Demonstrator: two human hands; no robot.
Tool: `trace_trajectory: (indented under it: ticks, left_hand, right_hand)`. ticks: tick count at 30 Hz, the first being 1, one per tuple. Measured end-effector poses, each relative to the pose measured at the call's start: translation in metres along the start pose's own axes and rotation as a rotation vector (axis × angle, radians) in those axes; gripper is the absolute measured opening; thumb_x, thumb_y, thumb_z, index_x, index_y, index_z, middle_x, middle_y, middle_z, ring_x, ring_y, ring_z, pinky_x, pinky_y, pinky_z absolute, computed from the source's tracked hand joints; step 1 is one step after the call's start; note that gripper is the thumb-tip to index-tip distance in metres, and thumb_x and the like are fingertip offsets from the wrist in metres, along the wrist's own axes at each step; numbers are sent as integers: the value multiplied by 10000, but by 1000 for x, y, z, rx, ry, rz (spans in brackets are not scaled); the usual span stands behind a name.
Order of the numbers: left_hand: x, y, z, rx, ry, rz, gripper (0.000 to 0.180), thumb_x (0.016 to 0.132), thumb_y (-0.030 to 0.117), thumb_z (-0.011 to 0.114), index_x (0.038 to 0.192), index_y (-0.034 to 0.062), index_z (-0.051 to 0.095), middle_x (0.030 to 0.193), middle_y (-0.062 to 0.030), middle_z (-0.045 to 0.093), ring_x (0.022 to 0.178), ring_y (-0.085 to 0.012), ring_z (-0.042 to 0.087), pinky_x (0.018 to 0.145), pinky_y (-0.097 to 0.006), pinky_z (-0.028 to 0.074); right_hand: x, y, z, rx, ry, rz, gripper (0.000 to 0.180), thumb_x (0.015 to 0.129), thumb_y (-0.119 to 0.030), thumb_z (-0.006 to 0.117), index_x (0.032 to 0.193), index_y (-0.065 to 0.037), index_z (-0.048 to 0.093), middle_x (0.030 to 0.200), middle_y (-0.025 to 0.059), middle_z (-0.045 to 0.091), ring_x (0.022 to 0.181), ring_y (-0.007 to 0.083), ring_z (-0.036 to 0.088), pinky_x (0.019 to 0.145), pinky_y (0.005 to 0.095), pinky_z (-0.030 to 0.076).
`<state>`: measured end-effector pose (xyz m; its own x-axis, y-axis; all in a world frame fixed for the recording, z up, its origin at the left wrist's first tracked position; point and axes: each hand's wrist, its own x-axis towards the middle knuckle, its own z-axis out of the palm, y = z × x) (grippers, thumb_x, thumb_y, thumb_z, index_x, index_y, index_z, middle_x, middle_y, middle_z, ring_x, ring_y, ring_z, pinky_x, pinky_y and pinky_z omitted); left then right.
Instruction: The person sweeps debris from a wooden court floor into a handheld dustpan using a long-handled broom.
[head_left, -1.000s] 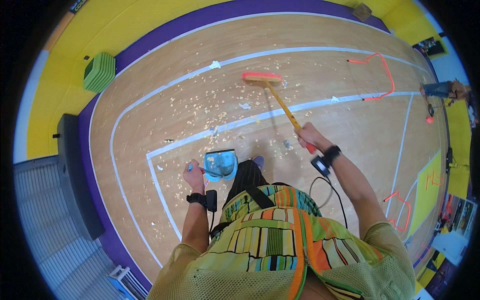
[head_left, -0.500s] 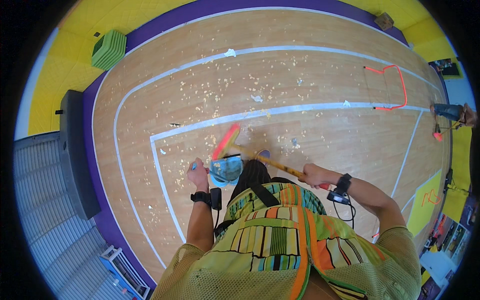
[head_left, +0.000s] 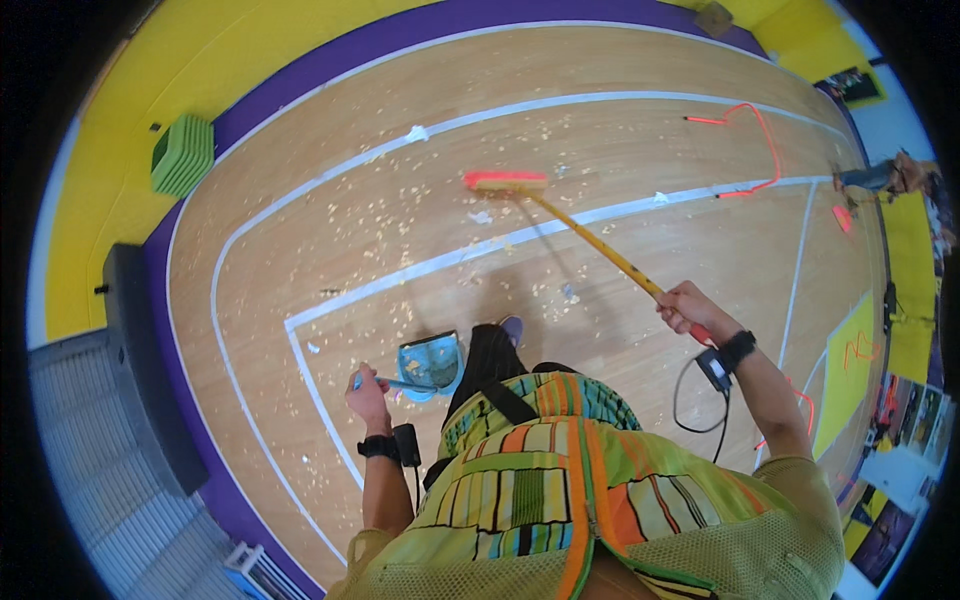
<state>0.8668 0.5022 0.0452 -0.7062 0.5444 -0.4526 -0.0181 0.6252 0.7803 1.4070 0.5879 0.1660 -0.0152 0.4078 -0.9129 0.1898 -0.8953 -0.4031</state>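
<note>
My left hand (head_left: pixel 368 397) is closed round the blue handle of a dustpan (head_left: pixel 444 352), whose pan rests on the floor just left of my legs with some debris in it. In my right hand (head_left: pixel 684 308), the fingers wrap round the yellow, red-ended handle of a broom (head_left: pixel 600 245). That arm reaches forward and to the right, and the broom's red-bristled head (head_left: pixel 505 182) is out ahead of me, slightly blurred, above or on the littered floor. Pale scraps (head_left: pixel 380 222) lie scattered around it. A crumpled white piece (head_left: pixel 481 217) is just below the head.
Stacked green stools (head_left: pixel 184 156) and a dark long box (head_left: pixel 150 370) line the left side. An orange bent tube frame (head_left: pixel 770 150) lies at the right. At the far right a person (head_left: pixel 880 176) stands near another red broom head (head_left: pixel 842 219).
The broom head has swung from beside the dustpan forward and to the right, away from me. My right hand has moved forward. My left hand still holds the dustpan.
</note>
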Motion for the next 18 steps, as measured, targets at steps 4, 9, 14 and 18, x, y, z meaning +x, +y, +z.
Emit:
trace_trajectory:
  ticks: [4,9,14,18]
  left_hand:
    - [3,7,29,-46,-117,64,287,835,254,554,782,-26,588,586,-77,568,453,-135,542,414,-243,456]
    - [2,30,96,31,-391,153,266,834,240,558,777,-16,600,595,-62,565,470,-124,540,432,-238,445]
    - [-2,47,159,35,-561,188,156,805,145,588,766,-6,591,605,-44,562,487,-105,525,460,-218,434]
    - [-19,54,195,10,-691,151,147,810,141,594,804,-6,589,627,-46,559,501,-99,519,490,-215,446]
  right_hand:
    - [52,16,-19,84,137,-82,257,871,-173,497,678,-10,448,510,10,411,359,69,348,312,213,253]
    - [106,35,-43,357,166,-153,215,871,-132,476,706,-38,376,525,-21,356,367,54,305,315,205,218]
    - [63,78,30,18,219,-78,312,825,-125,499,542,-17,426,467,63,448,343,150,422,326,286,336]
    - [-6,147,59,182,155,92,311,827,-185,550,575,-15,479,464,46,452,336,127,427,300,269,339]
